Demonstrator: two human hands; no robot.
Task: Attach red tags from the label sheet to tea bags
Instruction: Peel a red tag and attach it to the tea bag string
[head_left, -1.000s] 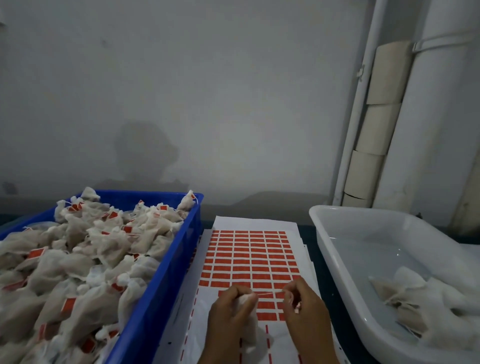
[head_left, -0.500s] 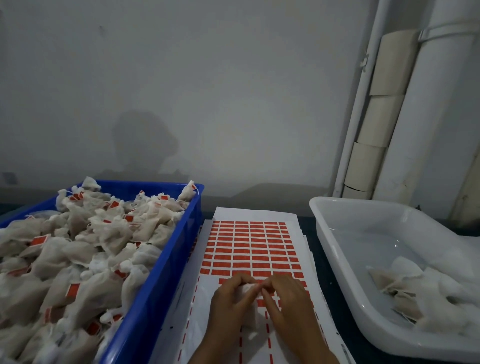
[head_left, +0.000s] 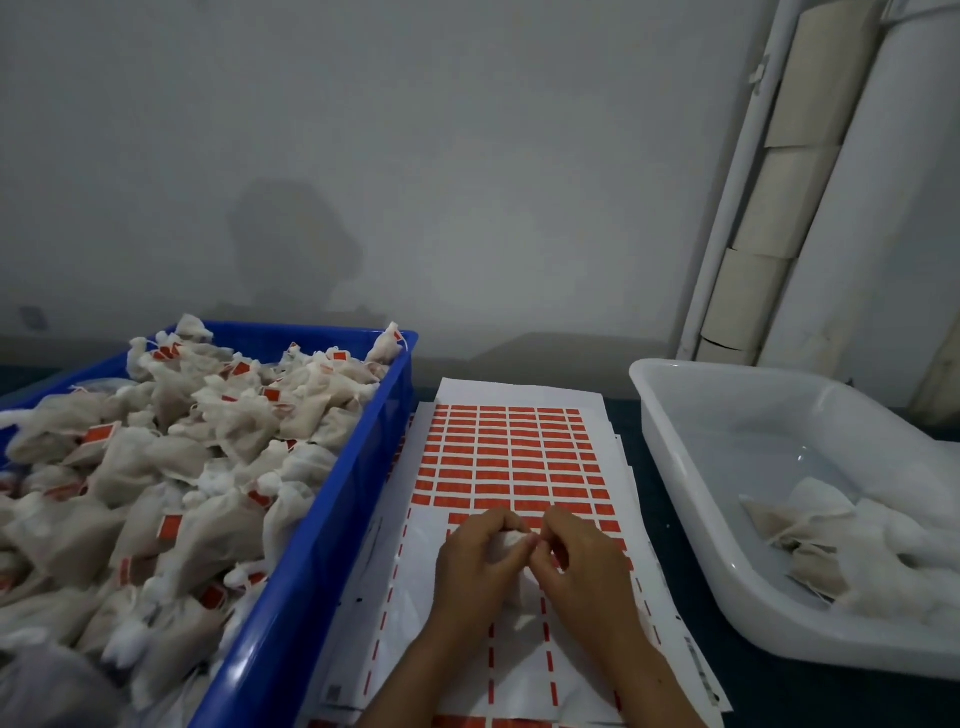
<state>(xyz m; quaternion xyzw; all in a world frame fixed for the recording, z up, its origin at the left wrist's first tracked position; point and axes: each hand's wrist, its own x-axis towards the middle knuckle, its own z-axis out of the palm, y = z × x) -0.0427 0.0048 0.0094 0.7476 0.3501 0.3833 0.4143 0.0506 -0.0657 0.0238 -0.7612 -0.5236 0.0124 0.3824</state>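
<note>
Pinching one tea bag (head_left: 511, 540), two hands (head_left: 480, 566)

Left hand (head_left: 475, 564) and right hand (head_left: 582, 566) pinch tea bag (head_left: 511, 540) over label sheet (head_left: 511, 467).

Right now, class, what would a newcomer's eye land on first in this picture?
The blue crate at left, heaped with red-tagged tea bags. Next, the label sheet in the middle, where the left hand and right hand pinch one tea bag. At right, a white tub holds a few bags.
</note>
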